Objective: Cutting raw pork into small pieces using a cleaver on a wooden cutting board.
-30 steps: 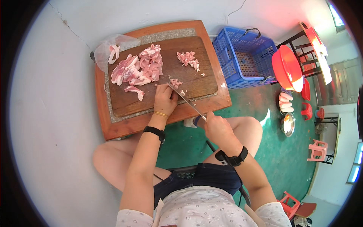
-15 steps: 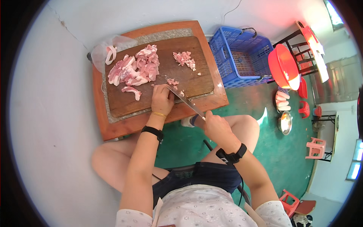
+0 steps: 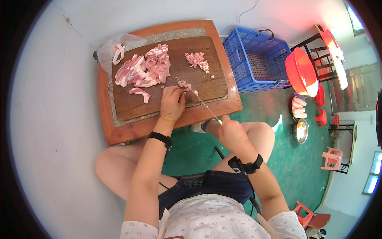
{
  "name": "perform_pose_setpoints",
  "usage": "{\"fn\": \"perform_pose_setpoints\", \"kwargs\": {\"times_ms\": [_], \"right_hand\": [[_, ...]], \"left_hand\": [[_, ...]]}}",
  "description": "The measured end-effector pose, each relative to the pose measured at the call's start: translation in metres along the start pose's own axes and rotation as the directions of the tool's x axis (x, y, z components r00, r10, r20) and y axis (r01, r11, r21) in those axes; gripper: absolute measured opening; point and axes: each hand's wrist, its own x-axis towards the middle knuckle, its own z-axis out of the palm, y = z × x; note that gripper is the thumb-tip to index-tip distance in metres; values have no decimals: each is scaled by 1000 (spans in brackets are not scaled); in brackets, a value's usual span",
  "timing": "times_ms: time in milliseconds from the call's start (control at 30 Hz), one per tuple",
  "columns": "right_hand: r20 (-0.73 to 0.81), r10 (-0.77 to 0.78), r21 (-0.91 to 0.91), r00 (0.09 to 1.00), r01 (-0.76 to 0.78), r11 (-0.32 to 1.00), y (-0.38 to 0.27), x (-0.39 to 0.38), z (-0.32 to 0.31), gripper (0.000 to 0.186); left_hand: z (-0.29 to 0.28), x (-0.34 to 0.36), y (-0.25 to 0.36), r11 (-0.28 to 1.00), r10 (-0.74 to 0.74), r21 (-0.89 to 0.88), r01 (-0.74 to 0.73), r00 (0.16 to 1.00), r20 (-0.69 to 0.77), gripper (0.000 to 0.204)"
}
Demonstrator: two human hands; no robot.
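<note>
My right hand (image 3: 232,133) grips the handle of a knife (image 3: 207,106), its thin blade slanting up and left over the front of the wooden cutting board (image 3: 137,109). Beside the blade, my left hand (image 3: 172,102) rests on the board with fingers curled down and closed; whatever lies under them is hidden. A few small meat bits (image 3: 184,85) lie just past its fingertips, by the blade's tip. Sliced raw meat (image 3: 147,67) is heaped on the board's left, with one loose strip (image 3: 140,95) below it. Diced meat (image 3: 197,61) sits in a smaller pile at the right.
A wooden-framed table (image 3: 234,97) carries the board. At its far left corner is a clear plastic bag (image 3: 104,55). Right of the table stand a blue crate (image 3: 254,59) and a red basin (image 3: 300,71). A metal bowl (image 3: 301,131) rests on the green floor.
The knife has shifted slightly right, away from my left fingers, and its blade now shows narrower. Small bits lie by its tip. My left hand stays in nearly the same place.
</note>
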Motion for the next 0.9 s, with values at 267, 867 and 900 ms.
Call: {"fn": "perform_pose_setpoints", "kwargs": {"times_ms": [267,867,900], "right_hand": [[-88,12,73,996,-5,997,12,-1,-1,15],[-57,-39,42,998,42,998,14,-5,1,15],[-56,-40,42,998,43,998,12,-5,1,15]], "left_hand": [[0,3,6,998,5,-55,-3,999,41,10],[1,-3,15,962,-205,194,191,977,54,13],[0,-3,15,965,-205,176,192,977,55,14]]}}
